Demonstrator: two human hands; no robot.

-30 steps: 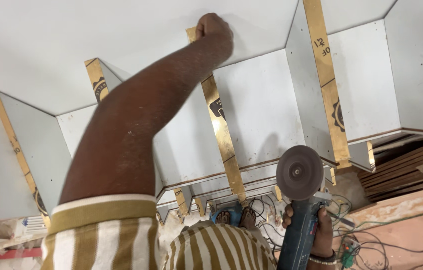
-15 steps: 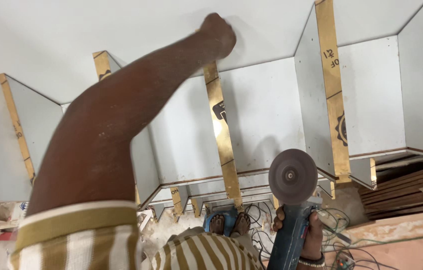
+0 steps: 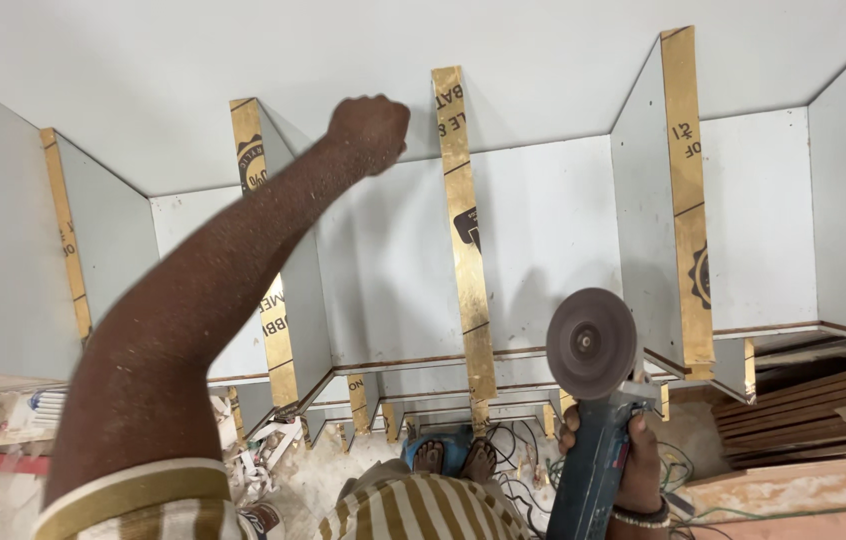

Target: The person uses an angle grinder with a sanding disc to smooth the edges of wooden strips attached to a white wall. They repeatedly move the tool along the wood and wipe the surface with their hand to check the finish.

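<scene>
My left hand (image 3: 368, 125) is stretched out, closed in a fist, and rests on the white top panel (image 3: 243, 70) of a shelf unit. It sits just left of a gold-taped divider edge (image 3: 463, 230). I see nothing in the fist. My right hand (image 3: 635, 468) grips the blue body of an angle grinder (image 3: 588, 480), held low at the lower right. Its round grey disc (image 3: 591, 343) faces up, in front of the white back panels and apart from them.
More white dividers with gold tape edges stand at left (image 3: 265, 250) and right (image 3: 688, 200). Stacked wooden boards (image 3: 813, 400) lie at the right. Cables (image 3: 518, 470) and my feet (image 3: 455, 458) are on the dusty floor below. Scraps lie at the lower left (image 3: 3, 430).
My left fist has slid left, off the gold-taped edge onto the white panel. The grinder stays in my right hand, its disc still raised at the lower right.
</scene>
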